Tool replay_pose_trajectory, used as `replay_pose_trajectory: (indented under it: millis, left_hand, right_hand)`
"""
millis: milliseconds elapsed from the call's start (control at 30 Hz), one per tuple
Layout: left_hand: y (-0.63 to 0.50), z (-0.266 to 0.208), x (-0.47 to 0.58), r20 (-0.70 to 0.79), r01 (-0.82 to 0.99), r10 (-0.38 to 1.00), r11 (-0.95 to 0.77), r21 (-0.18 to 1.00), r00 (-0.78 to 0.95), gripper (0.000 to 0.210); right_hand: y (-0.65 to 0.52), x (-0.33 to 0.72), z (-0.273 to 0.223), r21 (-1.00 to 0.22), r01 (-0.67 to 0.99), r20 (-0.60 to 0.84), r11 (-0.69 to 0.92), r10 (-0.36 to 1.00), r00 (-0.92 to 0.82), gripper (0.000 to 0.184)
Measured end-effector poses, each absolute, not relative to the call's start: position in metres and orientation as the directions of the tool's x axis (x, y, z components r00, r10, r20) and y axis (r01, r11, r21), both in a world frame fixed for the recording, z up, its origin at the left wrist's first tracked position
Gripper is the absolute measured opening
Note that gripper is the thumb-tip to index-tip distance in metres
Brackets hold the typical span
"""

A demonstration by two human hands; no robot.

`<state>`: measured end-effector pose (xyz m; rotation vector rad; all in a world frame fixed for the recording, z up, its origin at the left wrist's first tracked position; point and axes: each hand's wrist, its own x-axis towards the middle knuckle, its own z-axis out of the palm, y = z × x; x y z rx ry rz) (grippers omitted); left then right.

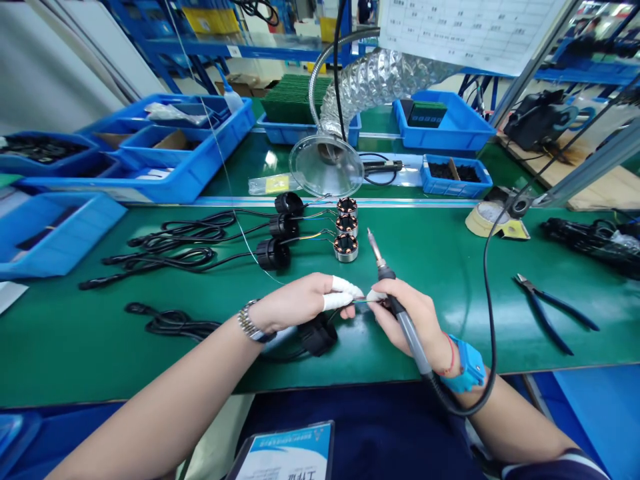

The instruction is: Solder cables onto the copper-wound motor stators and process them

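My left hand [320, 299], with white finger cots, is closed in a pinch on thin coloured wires [361, 301]. In my right hand [413, 313] is a soldering iron [407, 327], its tip pointing up and away; thumb and finger also meet at the wire ends. Below my left hand lies a black round cap [319, 335] with a black cable [175, 325]. Farther back, three black caps [273, 254] with coiled cables are wired to three ring-shaped copper-wound stators [346, 248]. A thin strand of wire [235, 207] hangs down toward my left hand.
Diagonal cutters [545, 307] lie at right, near a round soldering-iron stand [487, 217]. A fume funnel [327, 167] hangs over the mat's back. Blue bins [200, 167] stand at left, with more [450, 133] behind. The iron's cord [487, 280] loops past my right wrist.
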<state>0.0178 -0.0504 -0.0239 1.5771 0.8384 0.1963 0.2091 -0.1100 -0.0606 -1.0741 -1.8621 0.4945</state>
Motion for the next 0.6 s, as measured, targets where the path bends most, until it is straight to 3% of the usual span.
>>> replay_pose_trajectory:
  millis: [100, 167, 233, 300, 400, 600]
  left_hand:
    - [-0.056, -0.021, 0.004, -0.308, 0.474, 0.639, -0.101, 0.875, 0.705, 0.027]
    - [-0.063, -0.024, 0.000, -0.253, 0.581, 0.747, -0.212, 0.786, 0.615, 0.023]
    - [-0.072, -0.028, 0.001, -0.180, 0.620, 0.846, -0.206, 0.757, 0.501, 0.023]
    - [-0.080, -0.031, 0.007, -0.121, 0.532, 0.898, -0.138, 0.835, 0.423, 0.023]
    - [-0.087, -0.033, 0.018, -0.021, 0.360, 0.894, -0.159, 0.919, 0.447, 0.019]
    - [-0.088, -0.034, 0.025, 0.047, 0.303, 0.822, -0.262, 0.916, 0.567, 0.013]
  right_hand:
    - [-0.114, 0.206, -0.058, -0.835, 0.397, 0.379, 0.381, 0.921, -0.087, 0.029]
    - [-0.116, 0.204, -0.058, -0.898, 0.343, 0.284, 0.275, 0.958, -0.025, 0.031]
    - [-0.117, 0.201, -0.057, -0.941, 0.275, 0.206, 0.197, 0.978, 0.006, 0.032]
    - [-0.117, 0.199, -0.056, -0.968, 0.197, 0.162, 0.157, 0.987, 0.009, 0.033]
    - [-0.118, 0.197, -0.053, -0.985, 0.126, 0.122, 0.119, 0.992, 0.020, 0.035]
    - [-0.120, 0.196, -0.051, -0.992, 0.070, 0.105, 0.104, 0.994, 0.014, 0.037]
